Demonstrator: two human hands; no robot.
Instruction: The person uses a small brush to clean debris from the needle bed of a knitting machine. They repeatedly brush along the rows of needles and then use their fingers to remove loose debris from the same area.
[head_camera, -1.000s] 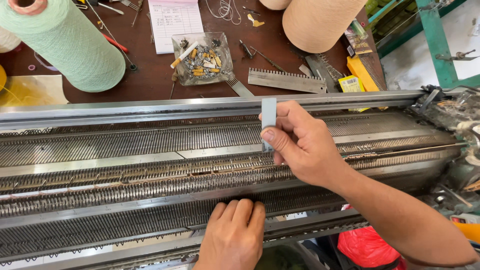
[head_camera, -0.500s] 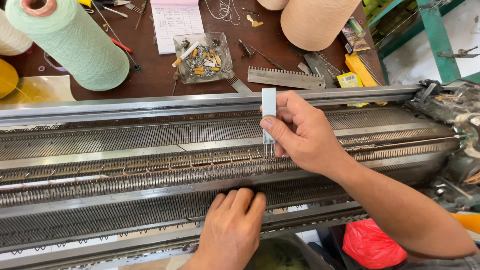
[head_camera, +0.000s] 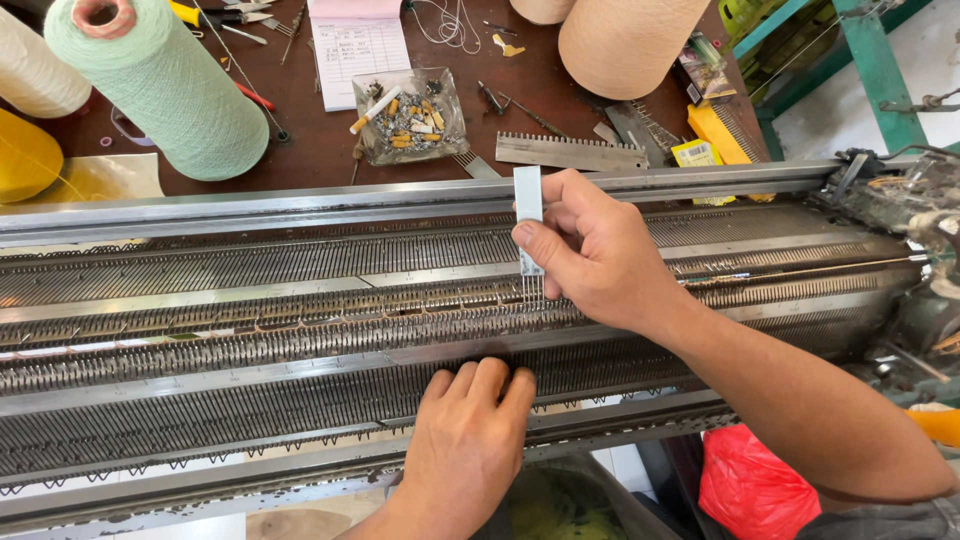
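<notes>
Right hand (head_camera: 600, 255) grip pinched on a flat comb tool (head_camera: 528, 222), teeth down on the needle bed (head_camera: 250, 330). Left hand (head_camera: 468, 440) lies flat, holding nothing. Beyond the grip, glass ashtray (head_camera: 375, 150) holds cigarette butts (head_camera: 412, 118).

The knitting machine bed (head_camera: 300, 330) across the middle is dull, greasy grey metal. The small comb tool (head_camera: 528, 215) has a matt pale handle. Upper left, the green yarn cone (head_camera: 165, 90) looks soft; the table (head_camera: 310, 140) is smooth dark brown.

right hand (head_camera: 600, 255): grips comb tool (head_camera: 527, 215) | left hand (head_camera: 465, 440): on needle bed (head_camera: 200, 400)
</notes>
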